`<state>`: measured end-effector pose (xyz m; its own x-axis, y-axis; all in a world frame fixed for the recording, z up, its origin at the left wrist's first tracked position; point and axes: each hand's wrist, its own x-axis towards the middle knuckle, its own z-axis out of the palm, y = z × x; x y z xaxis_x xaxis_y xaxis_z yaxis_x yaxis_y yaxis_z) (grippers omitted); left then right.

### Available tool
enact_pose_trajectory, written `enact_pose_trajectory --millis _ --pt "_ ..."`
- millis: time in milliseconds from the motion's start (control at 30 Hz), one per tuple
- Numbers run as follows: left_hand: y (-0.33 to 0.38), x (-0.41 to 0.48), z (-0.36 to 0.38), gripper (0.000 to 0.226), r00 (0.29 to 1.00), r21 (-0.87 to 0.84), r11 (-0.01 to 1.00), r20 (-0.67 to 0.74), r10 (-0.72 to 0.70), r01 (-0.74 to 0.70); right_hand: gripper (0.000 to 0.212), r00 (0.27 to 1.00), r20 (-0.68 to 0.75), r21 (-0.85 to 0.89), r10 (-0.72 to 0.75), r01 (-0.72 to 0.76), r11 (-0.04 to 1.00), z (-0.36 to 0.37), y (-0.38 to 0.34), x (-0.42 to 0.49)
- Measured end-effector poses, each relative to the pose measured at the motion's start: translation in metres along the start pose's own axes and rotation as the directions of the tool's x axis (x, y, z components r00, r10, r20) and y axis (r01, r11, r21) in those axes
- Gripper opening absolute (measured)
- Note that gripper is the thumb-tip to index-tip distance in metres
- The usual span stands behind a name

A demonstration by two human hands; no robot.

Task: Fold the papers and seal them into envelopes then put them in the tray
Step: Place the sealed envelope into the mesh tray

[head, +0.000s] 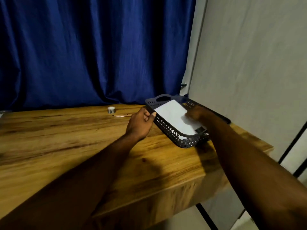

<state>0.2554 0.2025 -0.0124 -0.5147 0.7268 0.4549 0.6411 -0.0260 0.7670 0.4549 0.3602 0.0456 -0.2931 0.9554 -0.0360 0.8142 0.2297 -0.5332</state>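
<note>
A dark grey perforated tray (pixel 167 128) stands at the right end of the wooden table. A white envelope (pixel 172 116) lies flat inside it, with a small dark patch at its near corner. My left hand (pixel 141 124) grips the tray's left rim, thumb over the edge. My right hand (pixel 198 113) reaches over the tray's right side and rests on the envelope's right edge; it is blurred, so its fingers are hard to make out.
A small roll of tape or stickers (pixel 111 110) and a thin pen-like stick (pixel 122 115) lie on the wooden table (pixel 66 138) behind my left hand. A blue curtain (pixel 93 50) hangs behind. A pale wall (pixel 249 63) rises right of the tray.
</note>
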Motion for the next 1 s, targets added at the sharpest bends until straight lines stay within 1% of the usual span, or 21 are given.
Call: enact_pose_trajectory --millis 33,67,133,167,233,300,367,433,467,500,533,567,600,667,700,733,767,800,867,933,1000 --pt "-0.002 0.001 0.001 0.027 1.0 0.007 1.0 0.002 -0.003 0.003 0.034 0.999 0.037 -0.03 0.025 -0.024 0.999 0.002 0.0 0.0" --pt "-0.003 0.002 0.002 0.025 1.0 0.006 1.0 0.007 -0.003 0.003 0.033 0.999 0.044 -0.064 0.021 -0.018 0.998 0.004 0.003 0.005" --pt "-0.005 0.005 0.005 0.021 1.0 -0.003 1.0 0.017 -0.003 0.003 0.039 1.0 0.008 -0.135 0.005 -0.004 0.991 0.005 0.005 0.01" --pt "-0.006 0.006 0.006 0.021 1.0 -0.006 1.0 0.018 0.0 0.001 0.039 1.0 -0.007 -0.147 -0.001 0.0 0.989 0.005 0.001 0.006" --pt "-0.009 0.006 0.007 0.02 1.0 -0.012 1.0 0.024 0.008 -0.008 0.035 1.0 -0.019 -0.117 -0.014 0.011 0.993 0.007 0.0 0.002" --pt "-0.011 0.007 0.008 0.02 0.999 -0.021 1.0 0.038 0.019 -0.019 0.035 0.995 -0.083 -0.158 -0.057 0.044 0.987 0.008 -0.002 -0.003" --pt "-0.013 0.008 0.008 0.019 0.999 -0.021 0.999 0.043 0.029 -0.028 0.032 0.95 -0.234 -0.227 -0.207 0.154 0.962 0.005 -0.012 -0.014" --pt "-0.014 0.01 0.004 0.017 0.999 -0.015 0.999 0.033 0.042 -0.041 0.022 0.855 -0.358 -0.243 -0.376 0.303 0.921 0.003 -0.032 -0.027" --pt "-0.014 0.012 0.002 0.015 0.998 -0.005 0.999 0.028 0.051 -0.051 0.017 0.807 -0.384 -0.237 -0.449 0.384 0.893 0.002 -0.043 -0.034" --pt "-0.015 0.015 -0.003 0.013 0.998 0.011 0.998 0.021 0.054 -0.054 0.012 0.775 -0.376 -0.22 -0.508 0.458 0.861 0.005 -0.057 -0.04" --pt "-0.017 0.018 -0.008 0.011 0.999 0.02 0.998 0.007 0.053 -0.053 0.009 0.749 -0.351 -0.19 -0.563 0.531 0.825 0.01 -0.071 -0.044" --pt "-0.021 0.023 -0.013 0.01 0.999 0.025 0.999 -0.019 0.042 -0.042 0.007 0.739 -0.312 -0.144 -0.598 0.585 0.798 0.017 -0.087 -0.048" --pt "-0.025 0.028 -0.018 0.011 0.998 0.025 0.999 -0.06 0.025 -0.024 0.008 0.736 -0.28 -0.089 -0.616 0.619 0.78 0.025 -0.1 -0.05" --pt "-0.039 0.041 -0.031 0.017 0.978 -0.025 0.997 -0.196 -0.071 0.068 0.012 0.732 -0.244 -0.013 -0.636 0.653 0.757 0.05 -0.12 -0.05" --pt "-0.043 0.047 -0.035 0.022 0.951 -0.093 0.987 -0.269 -0.152 0.131 0.015 0.738 -0.225 -0.002 -0.636 0.653 0.758 0.059 -0.123 -0.049" --pt "-0.053 0.054 -0.045 0.025 0.909 -0.159 0.965 -0.333 -0.251 0.208 0.018 0.734 -0.197 -0.002 -0.65 0.663 0.749 0.076 -0.13 -0.047" --pt "-0.061 0.061 -0.055 0.026 0.874 -0.191 0.945 -0.367 -0.318 0.264 0.022 0.743 -0.166 -0.022 -0.649 0.655 0.755 0.089 -0.133 -0.045" --pt "-0.068 0.066 -0.06 0.026 0.857 -0.18 0.935 -0.376 -0.353 0.306 0.03 0.763 -0.135 -0.061 -0.632 0.63 0.774 0.101 -0.131 -0.042" --pt "-0.088 0.074 -0.075 0.03 0.848 -0.125 0.927 -0.375 -0.375 0.355 0.047 0.807 -0.087 -0.135 -0.585 0.572 0.809 0.128 -0.132 -0.036" --pt "-0.121 0.086 -0.086 0.041 0.862 -0.054 0.926 -0.347 -0.369 0.374 0.043 0.833 -0.092 -0.137 -0.546 0.532 0.835 0.15 -0.136 -0.026" --pt "-0.139 0.089 -0.092 0.041 0.894 0.009 0.93 -0.279 -0.352 0.368 0.037 0.841 -0.113 -0.121 -0.53 0.518 0.847 0.162 -0.138 -0.018"
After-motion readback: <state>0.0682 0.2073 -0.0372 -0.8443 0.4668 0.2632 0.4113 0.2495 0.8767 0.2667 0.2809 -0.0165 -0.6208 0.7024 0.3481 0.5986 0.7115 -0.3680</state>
